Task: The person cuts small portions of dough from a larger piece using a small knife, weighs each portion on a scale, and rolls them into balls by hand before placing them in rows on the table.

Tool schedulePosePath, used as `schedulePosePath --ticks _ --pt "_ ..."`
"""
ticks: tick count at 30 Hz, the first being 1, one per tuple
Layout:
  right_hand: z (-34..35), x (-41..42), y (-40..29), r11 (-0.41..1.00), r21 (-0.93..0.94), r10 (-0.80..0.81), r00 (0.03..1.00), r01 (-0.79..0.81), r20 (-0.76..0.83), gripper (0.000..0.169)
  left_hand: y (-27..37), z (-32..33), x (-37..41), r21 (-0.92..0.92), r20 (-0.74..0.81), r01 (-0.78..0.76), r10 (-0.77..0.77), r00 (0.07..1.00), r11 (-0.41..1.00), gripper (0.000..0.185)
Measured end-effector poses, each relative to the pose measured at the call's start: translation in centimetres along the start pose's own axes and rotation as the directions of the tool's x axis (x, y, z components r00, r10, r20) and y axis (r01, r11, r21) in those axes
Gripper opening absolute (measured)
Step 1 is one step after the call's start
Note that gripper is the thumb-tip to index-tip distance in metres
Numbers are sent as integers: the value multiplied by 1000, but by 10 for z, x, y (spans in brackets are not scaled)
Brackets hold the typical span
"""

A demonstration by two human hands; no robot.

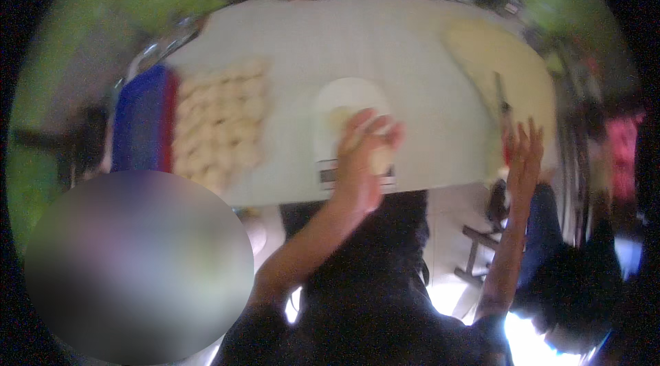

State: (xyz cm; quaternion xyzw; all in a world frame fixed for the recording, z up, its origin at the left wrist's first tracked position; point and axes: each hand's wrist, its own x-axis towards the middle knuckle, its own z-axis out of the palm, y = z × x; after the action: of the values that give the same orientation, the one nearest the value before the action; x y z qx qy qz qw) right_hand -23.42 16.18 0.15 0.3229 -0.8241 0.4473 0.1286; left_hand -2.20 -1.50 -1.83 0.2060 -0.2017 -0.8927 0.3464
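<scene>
A white digital kitchen scale (353, 90) sits near the front edge of the table, with a pale dough piece (337, 117) on its platform. My left hand (358, 154) is over the scale and partly hides its display. Between its curled fingers and thumb is a second pale lump of dough (381, 160). Off to the right, my right hand (525, 154) is raised with its fingers stretched out and seems to hold nothing. Just beside it lies a knife with a red handle (505, 134), its blade over a large flat mass of yellowish dough (526, 74). Motion blurs the view.
Rows of pale dough pieces (221, 123) cover the table's left part, beside a blue and red box-like object (142, 118). The pale tabletop (330, 30) has a curved look. A blurred oval hides the lower left. Another person (562, 273) is close on the right.
</scene>
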Motion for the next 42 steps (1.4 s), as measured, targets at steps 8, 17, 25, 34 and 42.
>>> schedulePosePath --ticks 8,17,25,34,42 --pt "84 -67 -159 677 716 38 979 -171 198 88 -42 9 -63 569 395 -435 232 889 698 73" --pt "55 -17 -77 921 388 -135 969 46 206 69 131 -123 -67 802 389 -52 455 801 -595 73" --pt "3 41 110 688 -621 -186 918 376 350 37 183 -180 -60 647 377 186 522 765 -740 94" --pt "2 44 53 953 -299 108 982 -57 157 25 166 -119 -65 759 527 -119 497 689 -640 90" --pt "-70 14 37 947 147 284 958 -286 35 31 -91 36 30 860 510 -508 -56 858 51 63"
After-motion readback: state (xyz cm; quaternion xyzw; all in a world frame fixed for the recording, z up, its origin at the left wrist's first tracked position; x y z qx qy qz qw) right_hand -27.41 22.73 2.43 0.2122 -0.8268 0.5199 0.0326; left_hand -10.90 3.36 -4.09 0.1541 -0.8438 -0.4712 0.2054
